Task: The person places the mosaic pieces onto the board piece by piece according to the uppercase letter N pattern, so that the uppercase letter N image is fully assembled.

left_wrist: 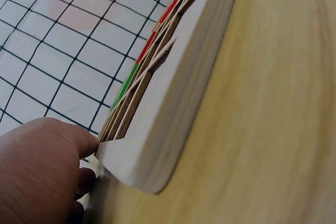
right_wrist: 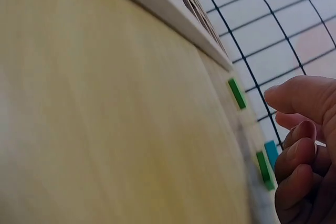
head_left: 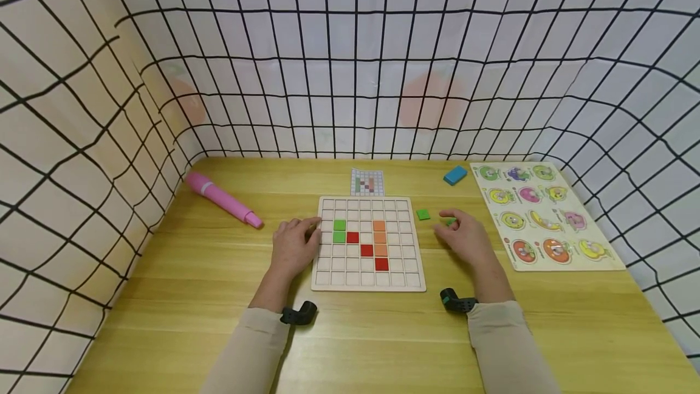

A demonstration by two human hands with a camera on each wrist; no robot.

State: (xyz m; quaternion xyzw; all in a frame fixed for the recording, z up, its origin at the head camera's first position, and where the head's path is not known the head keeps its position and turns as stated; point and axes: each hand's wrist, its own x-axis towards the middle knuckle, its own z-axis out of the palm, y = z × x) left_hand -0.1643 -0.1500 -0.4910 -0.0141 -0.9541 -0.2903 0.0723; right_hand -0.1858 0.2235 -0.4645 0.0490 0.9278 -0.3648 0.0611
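Observation:
A pale wooden grid board (head_left: 369, 281) carries green tiles (head_left: 339, 230), red tiles (head_left: 366, 250) and a column of orange tiles (head_left: 380, 238). At its left edge rests my left hand (head_left: 292, 248); the left wrist view shows a digit touching the board's rim (left_wrist: 118, 153). My right hand (head_left: 467, 239) hovers right of the board, thumb and index finger apart with nothing between them. One loose green tile (head_left: 423, 214) lies near the board. Another green tile (head_left: 451, 222) is partly hidden by the right fingers; both loose tiles show in the right wrist view.
Behind the board lies a small printed pattern card (head_left: 367, 182). Blue tiles (head_left: 455, 175) sit at the back right, beside a fruit picture board (head_left: 508, 248). A pink marker-like stick (head_left: 224, 199) lies at left. Black-gridded white walls (head_left: 355, 78) enclose the wooden table (head_left: 377, 345).

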